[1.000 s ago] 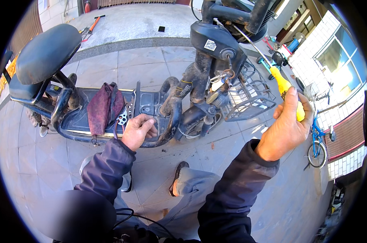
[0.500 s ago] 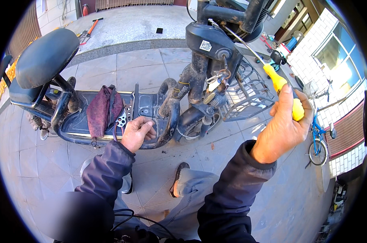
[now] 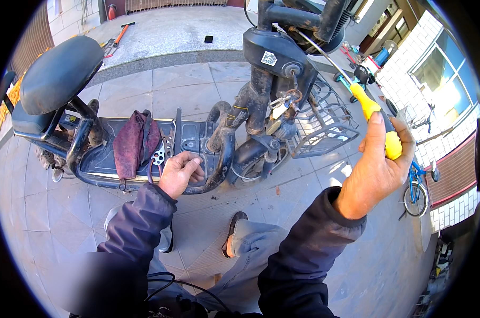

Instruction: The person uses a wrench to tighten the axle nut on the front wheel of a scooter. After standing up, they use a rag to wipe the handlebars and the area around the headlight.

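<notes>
My right hand [image 3: 378, 169] is wrapped round the yellow and black handle of a screwdriver [image 3: 363, 100]. Its long metal shaft slants up and left to the handlebar stem of a black electric scooter [image 3: 258, 45]; the tip's exact contact is too small to tell. Over the scooter's footboard [image 3: 192, 146], my left hand [image 3: 181, 174] is closed with fingers curled inward; whatever may be in them is hidden. Beside that hand lie a dark red cloth pouch [image 3: 129, 146] and a metal tool with round holes [image 3: 159, 156]. Keys [image 3: 286, 100] hang from the lock below the stem.
A wire basket [image 3: 325, 130] sits at the scooter's front, right of the stem. The black seat [image 3: 62, 74] rises at left. Farther off are an orange-handled tool [image 3: 122, 36] on the raised paving and a blue bicycle [image 3: 416, 188] by the wall.
My right hand has shifted slightly to the right with the screwdriver, whose handle end moved right too. The left hand has stayed in place.
</notes>
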Motion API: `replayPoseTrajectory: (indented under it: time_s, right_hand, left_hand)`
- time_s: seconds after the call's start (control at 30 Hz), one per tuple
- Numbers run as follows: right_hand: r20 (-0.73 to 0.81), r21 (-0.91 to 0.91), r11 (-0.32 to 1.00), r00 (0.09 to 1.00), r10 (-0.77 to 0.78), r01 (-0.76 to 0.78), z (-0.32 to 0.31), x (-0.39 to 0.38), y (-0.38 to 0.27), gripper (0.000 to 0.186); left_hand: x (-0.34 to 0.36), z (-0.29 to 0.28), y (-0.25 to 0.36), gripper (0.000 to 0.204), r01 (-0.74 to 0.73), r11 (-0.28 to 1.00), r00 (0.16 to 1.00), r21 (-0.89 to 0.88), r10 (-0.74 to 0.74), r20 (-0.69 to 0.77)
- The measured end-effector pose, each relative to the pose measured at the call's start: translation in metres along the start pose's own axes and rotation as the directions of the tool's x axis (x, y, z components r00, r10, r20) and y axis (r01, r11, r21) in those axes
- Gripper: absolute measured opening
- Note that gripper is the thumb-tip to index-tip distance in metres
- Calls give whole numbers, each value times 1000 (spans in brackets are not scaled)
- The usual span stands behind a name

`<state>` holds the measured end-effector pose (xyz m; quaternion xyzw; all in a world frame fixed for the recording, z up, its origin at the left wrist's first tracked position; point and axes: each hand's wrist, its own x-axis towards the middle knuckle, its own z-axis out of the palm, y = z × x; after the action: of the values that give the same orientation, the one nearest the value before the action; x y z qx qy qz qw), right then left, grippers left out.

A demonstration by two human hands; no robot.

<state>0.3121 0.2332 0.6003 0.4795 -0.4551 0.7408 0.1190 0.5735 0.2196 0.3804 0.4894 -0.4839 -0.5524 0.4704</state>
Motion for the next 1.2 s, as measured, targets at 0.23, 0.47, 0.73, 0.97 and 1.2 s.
replayPoseTrajectory:
  time_s: [0.23,0.47,0.73,0.97,1.2]
  right_hand:
    - [110,-177,967,973,205,-184,-16,4,-2,31]
    - [79,-78,984,985,-154,160,-3,2,-1,39]
    - [91,-100,976,979,-184,193,-8,4,-4,31]
    - [78,-96,994,995,56,-48,-8,5,-2,36]
    - [47,-42,994,993,108,-106,1,-1,-15,39]
  left_hand:
    - [-1,6,0,22,14,1000,1000,-19,-14,-13]
    - [2,8,-5,22,-3,1000,1000,-2,3,-11]
    - [2,9,-2,22,0,1000,1000,24,0,-17]
    - [-1,10,1,22,5,1000,1000,17,-4,-21]
    - [0,8,-3,22,0,1000,1000,13,0,-22]
